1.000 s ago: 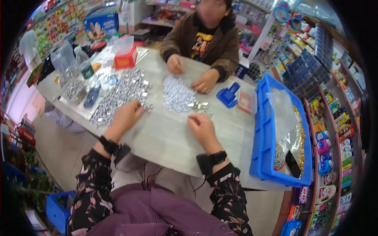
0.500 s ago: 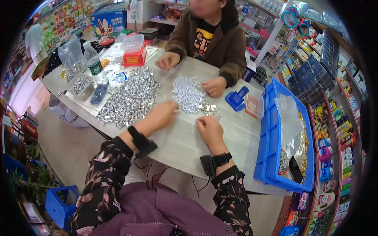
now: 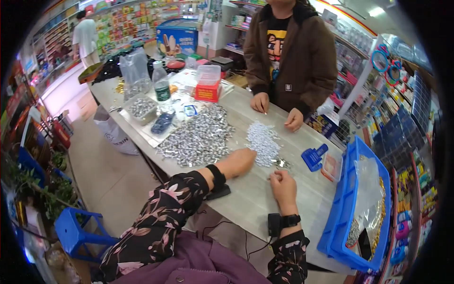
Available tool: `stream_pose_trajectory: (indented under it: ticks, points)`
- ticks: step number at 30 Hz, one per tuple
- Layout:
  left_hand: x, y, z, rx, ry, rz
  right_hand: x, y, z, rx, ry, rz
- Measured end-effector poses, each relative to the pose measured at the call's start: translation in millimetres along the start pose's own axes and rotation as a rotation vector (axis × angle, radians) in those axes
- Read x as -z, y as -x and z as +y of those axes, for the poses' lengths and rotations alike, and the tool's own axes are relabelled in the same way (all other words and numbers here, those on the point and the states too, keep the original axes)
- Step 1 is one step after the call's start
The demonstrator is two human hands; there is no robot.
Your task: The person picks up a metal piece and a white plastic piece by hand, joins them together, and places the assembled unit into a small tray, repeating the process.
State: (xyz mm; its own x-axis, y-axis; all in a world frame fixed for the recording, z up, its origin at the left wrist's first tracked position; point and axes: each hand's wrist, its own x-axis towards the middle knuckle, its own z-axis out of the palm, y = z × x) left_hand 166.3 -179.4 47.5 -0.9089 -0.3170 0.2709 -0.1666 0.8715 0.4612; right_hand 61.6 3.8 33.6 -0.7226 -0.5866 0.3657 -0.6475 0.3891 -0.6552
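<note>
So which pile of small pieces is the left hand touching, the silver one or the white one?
The white pile: the left hand rests at its near edge, while the bigger silver pile lies farther left.

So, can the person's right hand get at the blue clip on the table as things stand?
Probably yes. The right hand rests on the table, with the blue clip just beyond it. Only bare tabletop lies between them; the small clear box sits past the clip.
</note>
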Motion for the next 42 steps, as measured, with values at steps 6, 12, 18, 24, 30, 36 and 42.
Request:
stream_pose_trajectory:
  ticks: [6,12,18,24,30,36,42]
  points:
    - [-2,-1,-12,-0.08,-0.104,-0.058,0,-1,-8,0.056,0.114,-0.066]
    - [-9,0,-14,-0.239,-0.086,0.042,2,1,10,-0.095,-0.255,-0.094]
    - [23,31,30,0.164,0.633,-0.174,-1,10,-15,-0.101,-0.704,-0.228]
    - [4,57,34,0.349,1.345,-0.188,8,24,-36,-0.102,-0.865,-0.436]
    - [-4,63,32,0.452,1.59,-0.178,4,29,-46,-0.221,-1.06,-0.529]
    - [-10,64,35,0.477,1.671,-0.168,0,25,-34,-0.103,-0.95,-0.426]
    - [-8,67,40,0.528,1.78,-0.049,-2,30,-43,-0.049,-0.942,-0.345]
